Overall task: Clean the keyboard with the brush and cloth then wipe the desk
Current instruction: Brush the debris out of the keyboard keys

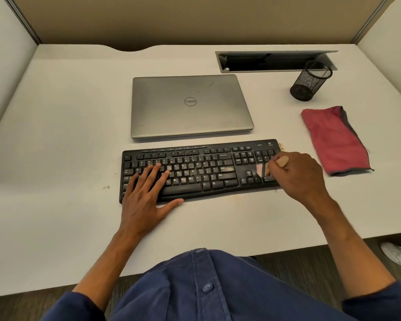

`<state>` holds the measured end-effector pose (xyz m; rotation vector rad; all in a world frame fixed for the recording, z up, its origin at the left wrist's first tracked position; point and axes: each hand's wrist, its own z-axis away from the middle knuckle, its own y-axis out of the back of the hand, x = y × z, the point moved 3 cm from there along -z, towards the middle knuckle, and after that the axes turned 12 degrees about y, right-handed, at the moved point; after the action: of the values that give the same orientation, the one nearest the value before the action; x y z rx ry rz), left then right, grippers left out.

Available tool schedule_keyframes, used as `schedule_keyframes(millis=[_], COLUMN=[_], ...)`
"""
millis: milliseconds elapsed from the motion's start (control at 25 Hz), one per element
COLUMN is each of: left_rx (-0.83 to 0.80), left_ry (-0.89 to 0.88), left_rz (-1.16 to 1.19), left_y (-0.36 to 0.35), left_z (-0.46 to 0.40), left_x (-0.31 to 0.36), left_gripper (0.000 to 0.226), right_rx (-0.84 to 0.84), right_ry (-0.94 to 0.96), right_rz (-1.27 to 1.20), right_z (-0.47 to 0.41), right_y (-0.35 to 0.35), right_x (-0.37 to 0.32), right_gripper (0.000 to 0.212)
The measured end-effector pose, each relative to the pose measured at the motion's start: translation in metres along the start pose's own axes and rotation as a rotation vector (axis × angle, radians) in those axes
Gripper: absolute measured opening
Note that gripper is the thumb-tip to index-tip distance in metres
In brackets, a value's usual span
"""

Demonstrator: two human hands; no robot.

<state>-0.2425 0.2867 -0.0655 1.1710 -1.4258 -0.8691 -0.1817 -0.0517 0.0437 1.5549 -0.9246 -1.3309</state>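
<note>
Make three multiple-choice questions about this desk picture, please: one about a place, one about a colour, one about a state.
1. Where does the cloth lie?
A. right of the keyboard
B. on the laptop
C. in the pen cup

2. What colour is the cloth mostly?
A. green
B. red
C. white

3. In what state is the laptop?
A. open, screen lit
B. closed
C. half open

Answers:
1 A: it lies flat on the desk, just right of the keyboard.
2 B: its fabric is red with a dark edge.
3 B: the lid is down, logo on top.
</note>
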Motion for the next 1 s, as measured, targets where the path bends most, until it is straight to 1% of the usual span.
schedule_keyframes(millis=[80,120,160,200,280,320,360,400,480,600,720,760,800,920,1000], left_rx=[0.007,0.010,0.007,0.002,0.002,0.007,0.013,0.020,0.034,0.034,0.031,0.030,0.029,0.028,0.024], left_ry=[-0.002,-0.001,-0.002,-0.003,-0.003,-0.001,-0.002,-0.005,-0.010,-0.004,-0.003,-0.003,-0.002,0.002,0.003], left_rz=[0.001,0.001,0.000,0.001,-0.002,-0.003,-0.001,0.005,0.010,0.012,0.006,0.008,0.009,0.014,0.018], left_y=[0.000,0.000,0.000,0.000,0.000,0.000,0.000,0.001,0.002,0.002,0.001,0.001,0.001,0.001,0.001], left_z=[0.000,0.001,0.000,0.000,0.000,0.001,0.001,0.001,0.001,0.001,0.001,0.001,0.001,0.001,0.001], left_x=[0.001,0.001,0.001,0.001,0.001,0.001,0.001,0.001,0.002,0.002,0.001,0.001,0.001,0.001,0.001], left_gripper=[0.082,0.082,0.083,0.083,0.083,0.083,0.083,0.082,0.082,0.081,0.081,0.081,0.081,0.081,0.081], right_rx=[-0.136,-0.182,-0.187,-0.138,0.051,0.125,0.159,0.155,0.095,0.005,-0.145,-0.153,-0.113,0.124,0.170], right_ry=[-0.040,-0.048,-0.042,-0.029,-0.010,-0.007,-0.007,0.006,0.033,-0.009,-0.023,-0.011,0.001,-0.010,-0.016], right_rz=[-0.015,-0.031,-0.045,-0.057,-0.082,-0.101,-0.106,-0.099,-0.077,-0.071,-0.061,-0.064,-0.058,-0.030,-0.097], right_z=[0.008,0.009,0.009,0.005,-0.007,-0.015,-0.021,-0.027,-0.031,-0.028,-0.020,-0.018,-0.020,-0.031,-0.033], right_y=[0.007,0.011,0.015,0.020,0.025,0.025,0.023,0.020,0.010,0.009,0.021,0.025,0.028,0.028,0.021], right_x=[0.001,0.003,0.004,0.006,0.011,0.011,0.012,0.012,0.015,0.018,0.018,0.018,0.018,0.026,0.028], right_gripper=[0.029,0.027,0.026,0.027,0.028,0.025,0.023,0.022,0.026,0.021,0.030,0.032,0.031,0.025,0.029])
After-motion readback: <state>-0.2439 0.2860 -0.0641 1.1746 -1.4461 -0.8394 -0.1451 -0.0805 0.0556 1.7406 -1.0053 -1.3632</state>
